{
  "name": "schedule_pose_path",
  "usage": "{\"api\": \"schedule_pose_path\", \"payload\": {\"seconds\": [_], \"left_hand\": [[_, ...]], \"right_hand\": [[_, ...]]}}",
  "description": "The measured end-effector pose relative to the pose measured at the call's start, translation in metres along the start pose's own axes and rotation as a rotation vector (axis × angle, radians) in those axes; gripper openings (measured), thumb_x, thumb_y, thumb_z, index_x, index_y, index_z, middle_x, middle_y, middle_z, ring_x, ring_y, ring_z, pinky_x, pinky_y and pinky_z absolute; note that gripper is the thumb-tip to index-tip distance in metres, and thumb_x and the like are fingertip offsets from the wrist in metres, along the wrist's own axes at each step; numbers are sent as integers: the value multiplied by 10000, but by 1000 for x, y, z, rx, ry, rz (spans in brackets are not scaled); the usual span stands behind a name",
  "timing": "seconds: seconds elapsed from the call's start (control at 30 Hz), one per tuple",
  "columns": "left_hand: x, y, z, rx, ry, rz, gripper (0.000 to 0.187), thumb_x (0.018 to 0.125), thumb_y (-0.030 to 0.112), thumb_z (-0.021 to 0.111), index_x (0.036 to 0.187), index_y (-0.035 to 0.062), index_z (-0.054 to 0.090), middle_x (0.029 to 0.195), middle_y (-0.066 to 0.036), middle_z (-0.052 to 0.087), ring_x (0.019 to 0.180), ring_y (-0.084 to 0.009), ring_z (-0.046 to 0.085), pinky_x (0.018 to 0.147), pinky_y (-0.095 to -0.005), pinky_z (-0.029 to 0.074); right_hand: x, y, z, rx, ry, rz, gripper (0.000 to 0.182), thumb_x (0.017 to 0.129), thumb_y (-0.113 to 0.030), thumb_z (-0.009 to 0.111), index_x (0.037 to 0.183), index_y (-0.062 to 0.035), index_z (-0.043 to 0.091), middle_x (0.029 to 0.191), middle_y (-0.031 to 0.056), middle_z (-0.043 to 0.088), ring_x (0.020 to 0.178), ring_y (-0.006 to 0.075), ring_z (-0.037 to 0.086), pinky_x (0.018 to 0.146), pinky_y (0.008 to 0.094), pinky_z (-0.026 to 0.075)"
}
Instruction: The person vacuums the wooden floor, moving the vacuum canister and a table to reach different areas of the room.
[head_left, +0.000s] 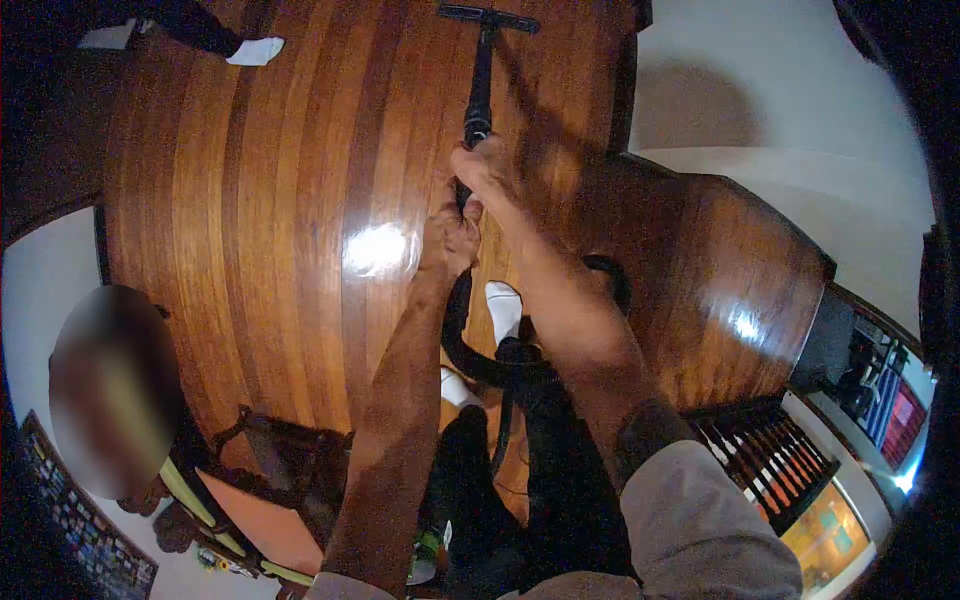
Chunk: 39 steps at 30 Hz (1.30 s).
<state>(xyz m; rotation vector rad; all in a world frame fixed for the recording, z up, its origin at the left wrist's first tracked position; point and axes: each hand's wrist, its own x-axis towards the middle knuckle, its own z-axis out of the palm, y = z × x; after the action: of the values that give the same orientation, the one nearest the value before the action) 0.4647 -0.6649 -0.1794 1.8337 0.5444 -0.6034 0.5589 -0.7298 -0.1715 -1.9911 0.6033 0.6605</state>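
A black vacuum cleaner wand (480,95) reaches away from me, its wide floor head (489,17) resting on the wooden floor at the top of the view. My right hand (481,165) is wrapped round the upper part of the wand. Just below it, closer to my body, my left hand (450,238) grips the handle end. From there a black ribbed hose (462,345) curves down and to the right past my feet. The fingers partly hide the handle.
Another person's foot in a white sock (256,51) is at upper left. My own white-socked foot (503,308) stands beside the hose. Dark wooden furniture (285,455) is at lower left, a dark slatted railing (768,455) at lower right. A pale wall (790,120) borders the right side.
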Motion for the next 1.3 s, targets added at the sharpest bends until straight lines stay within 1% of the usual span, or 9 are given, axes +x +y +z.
{"api": "schedule_pose_path", "payload": {"seconds": [0.17, 0.23, 0.33, 0.53, 0.63, 0.7, 0.93, 1.2, 1.3], "left_hand": [[-93, -15, -5, 71, 14, -117, 562, 971, 389, 416, 1425, 82, 291, 830, -259, 647, 536, -345, 630, 533, -445, 524], [-140, -124, 17, 494, 336, 371, 586, 975, 360, 420, 1437, 38, 259, 961, -290, 632, 606, -355, 647, 595, -456, 526], [-264, -80, -22, 275, -99, -235, 567, 967, 288, 442, 1416, -14, 272, 1041, -293, 623, 778, -433, 649, 688, -488, 518], [-472, -179, -76, 338, -160, -231, 563, 960, 253, 456, 1397, -52, 274, 976, -309, 617, 831, -485, 616, 721, -463, 515], [-561, -267, -75, 605, 241, 295, 428, 950, 380, 511, 1179, 21, 551, 659, -106, 607, 534, -298, 555, 505, -363, 457], [-580, -289, -73, 351, 148, 72, 445, 954, 372, 504, 1260, 49, 501, 894, -87, 596, 661, -226, 574, 518, -331, 466], [-427, -189, -31, 361, -65, 78, 541, 947, 221, 461, 1406, 2, 275, 905, -340, 592, 829, -518, 577, 637, -507, 476], [-223, -42, 75, 84, -157, -315, 571, 965, 343, 452, 1408, 14, 305, 952, -295, 633, 847, -453, 641, 688, -477, 511], [-197, -52, 100, 301, 153, 151, 550, 955, 390, 459, 1392, 67, 374, 997, -203, 653, 789, -311, 645, 593, -359, 486]], "right_hand": [[-49, 67, 38, -117, 221, -204, 256, 750, -196, 641, 852, 30, 580, 694, 191, 640, 648, 340, 659, 566, 443, 516], [-110, 108, 52, -153, 150, -129, 348, 789, -236, 638, 975, 37, 529, 768, 242, 642, 733, 393, 655, 637, 462, 511], [-233, 130, 54, -17, -11, 6, 438, 807, -219, 607, 1117, 48, 451, 794, 265, 629, 770, 426, 642, 649, 476, 505], [-446, 223, 111, 171, -246, 50, 534, 809, -192, 604, 1208, 82, 379, 886, 286, 617, 822, 456, 616, 696, 481, 496], [-525, 234, 123, 88, -326, 185, 538, 807, -186, 603, 1223, 71, 379, 862, 265, 618, 791, 435, 617, 686, 470, 495], [-543, 237, 125, 74, -348, 223, 541, 806, -182, 602, 1233, 64, 379, 846, 251, 618, 770, 422, 617, 680, 462, 494], [-401, 210, 71, 56, -162, 168, 555, 803, -168, 599, 1268, 39, 378, 790, 203, 620, 696, 374, 619, 657, 436, 493], [-159, 172, -28, -125, 68, 65, 396, 775, -156, 610, 1087, 24, 446, 752, 223, 609, 725, 410, 628, 617, 463, 497], [-137, 156, -52, -145, 95, -19, 389, 779, -159, 602, 1084, 23, 443, 752, 225, 615, 731, 414, 631, 609, 462, 499]]}}
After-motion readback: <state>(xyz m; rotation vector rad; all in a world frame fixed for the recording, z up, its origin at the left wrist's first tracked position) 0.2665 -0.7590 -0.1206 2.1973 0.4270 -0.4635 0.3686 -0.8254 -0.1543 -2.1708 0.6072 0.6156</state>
